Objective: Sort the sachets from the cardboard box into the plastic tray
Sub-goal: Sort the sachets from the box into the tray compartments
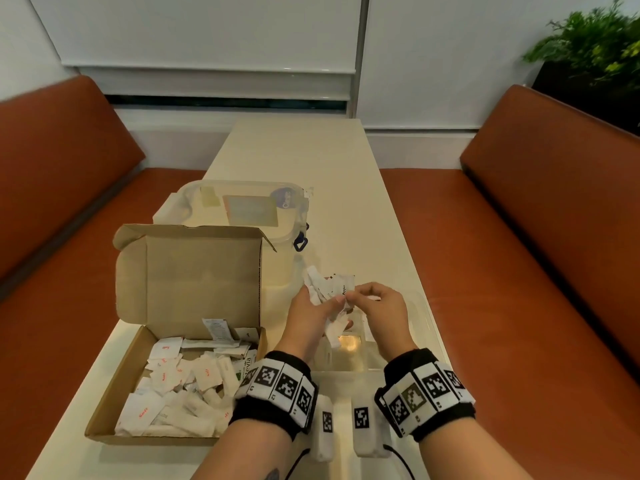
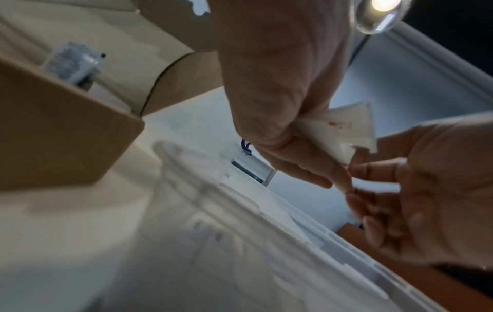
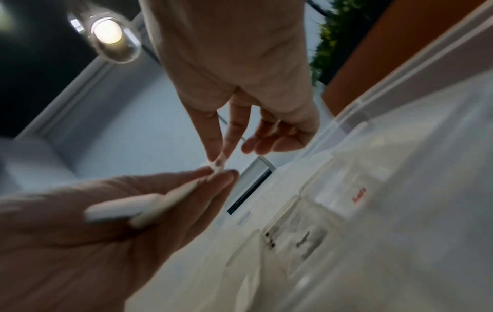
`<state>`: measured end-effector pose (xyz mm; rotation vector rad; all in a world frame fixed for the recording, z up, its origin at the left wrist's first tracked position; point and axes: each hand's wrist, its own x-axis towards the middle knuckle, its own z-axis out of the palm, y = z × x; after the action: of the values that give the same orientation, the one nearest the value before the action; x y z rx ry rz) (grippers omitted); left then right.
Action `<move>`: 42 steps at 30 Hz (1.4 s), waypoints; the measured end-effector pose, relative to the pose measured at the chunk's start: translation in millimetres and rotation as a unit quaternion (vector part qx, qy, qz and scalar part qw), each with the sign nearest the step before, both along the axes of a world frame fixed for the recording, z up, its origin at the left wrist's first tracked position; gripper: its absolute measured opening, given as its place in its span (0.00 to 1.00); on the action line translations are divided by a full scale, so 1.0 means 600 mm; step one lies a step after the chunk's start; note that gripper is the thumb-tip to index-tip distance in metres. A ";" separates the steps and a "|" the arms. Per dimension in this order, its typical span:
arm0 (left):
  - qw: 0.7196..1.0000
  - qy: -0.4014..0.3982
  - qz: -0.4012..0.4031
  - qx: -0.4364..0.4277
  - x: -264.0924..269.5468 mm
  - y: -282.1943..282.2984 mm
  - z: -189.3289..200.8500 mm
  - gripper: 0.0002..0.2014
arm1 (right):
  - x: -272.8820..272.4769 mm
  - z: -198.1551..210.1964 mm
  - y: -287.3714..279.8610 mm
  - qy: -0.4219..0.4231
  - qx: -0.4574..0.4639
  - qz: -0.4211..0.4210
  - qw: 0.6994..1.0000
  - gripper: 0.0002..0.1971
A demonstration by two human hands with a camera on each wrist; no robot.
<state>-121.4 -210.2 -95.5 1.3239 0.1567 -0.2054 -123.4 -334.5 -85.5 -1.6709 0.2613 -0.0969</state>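
Observation:
The open cardboard box (image 1: pixel 135 386) lies at the left of the table with several white sachets (image 1: pixel 180 386) in it. To its right stands the clear plastic tray (image 1: pixel 428 318), split into compartments (image 3: pixel 373 160). One compartment holds a sachet with red print (image 3: pixel 358 195), another a sachet with dark print (image 3: pixel 304 240). Above the tray, my left hand (image 1: pixel 317 311) grips a bunch of white sachets (image 1: pixel 329 289). My right hand (image 1: pixel 367 299) pinches the end of one sachet (image 3: pixel 218 166) from that bunch between thumb and forefinger.
A clear lidded plastic container (image 1: pixel 242 209) stands behind the box. The narrow cream table (image 1: pixel 311 150) runs away between two orange benches (image 1: pixel 519 271). A potted plant (image 1: pixel 595 46) is at the far right.

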 end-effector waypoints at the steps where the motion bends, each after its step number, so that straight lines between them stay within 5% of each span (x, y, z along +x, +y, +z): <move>1: 1.000 0.000 -0.007 0.019 0.001 0.002 0.000 0.16 | 0.004 0.003 -0.004 -0.012 -0.035 0.019 0.999 0.08; 3: 0.998 -0.007 -0.029 0.049 0.004 0.005 0.003 0.16 | 0.014 0.014 -0.014 -0.029 -0.110 0.074 0.991 0.15; 6: 0.998 -0.011 -0.018 0.055 0.008 0.008 0.006 0.15 | 0.026 0.025 -0.026 -0.047 -0.158 0.103 0.981 0.05; 12: 1.000 0.002 0.020 0.019 0.002 0.005 0.006 0.12 | 0.017 0.005 -0.038 0.001 0.041 0.027 0.999 0.07; 22: 0.997 0.003 0.000 0.073 0.001 0.007 0.008 0.15 | 0.017 0.006 -0.041 -0.010 -0.138 0.146 0.980 0.03; 35: 0.992 0.028 0.094 0.075 0.006 0.032 -0.016 0.09 | 0.029 -0.004 -0.043 0.020 -0.196 0.134 0.971 0.06; 42: 0.994 0.030 0.074 0.068 0.001 0.028 -0.017 0.14 | 0.037 -0.004 -0.029 0.046 -0.204 0.175 0.962 0.06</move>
<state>-120.8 -193.4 -105.8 1.4352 0.3232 -0.1100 -101.2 -351.9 -88.1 -2.1106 0.0089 0.2051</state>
